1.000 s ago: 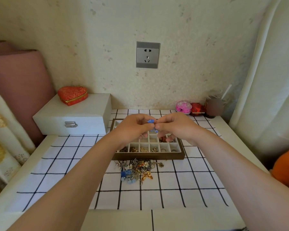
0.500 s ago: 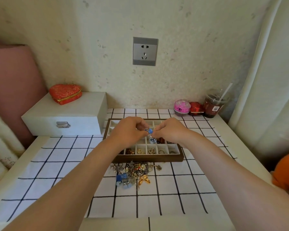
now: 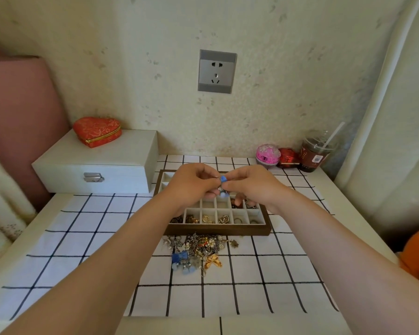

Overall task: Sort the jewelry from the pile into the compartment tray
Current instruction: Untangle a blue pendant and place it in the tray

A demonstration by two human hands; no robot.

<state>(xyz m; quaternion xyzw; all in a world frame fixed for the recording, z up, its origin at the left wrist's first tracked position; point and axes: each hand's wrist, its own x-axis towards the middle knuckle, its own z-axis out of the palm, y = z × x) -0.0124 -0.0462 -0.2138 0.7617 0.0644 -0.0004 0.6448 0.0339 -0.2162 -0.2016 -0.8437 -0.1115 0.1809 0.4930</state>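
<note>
Pinching blue-bow earring, left hand and right hand stay together above compartment tray; pile untouched.

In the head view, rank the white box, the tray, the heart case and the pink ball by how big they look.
Largest: white box and tray, about alike; the tray is partly covered, so I won't rank them.
Next: heart case.
Smallest: pink ball.

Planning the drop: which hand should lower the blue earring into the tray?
Probably right: right hand pinches the blue earring above empty tray cells; left hand seems only to steady it.
</note>
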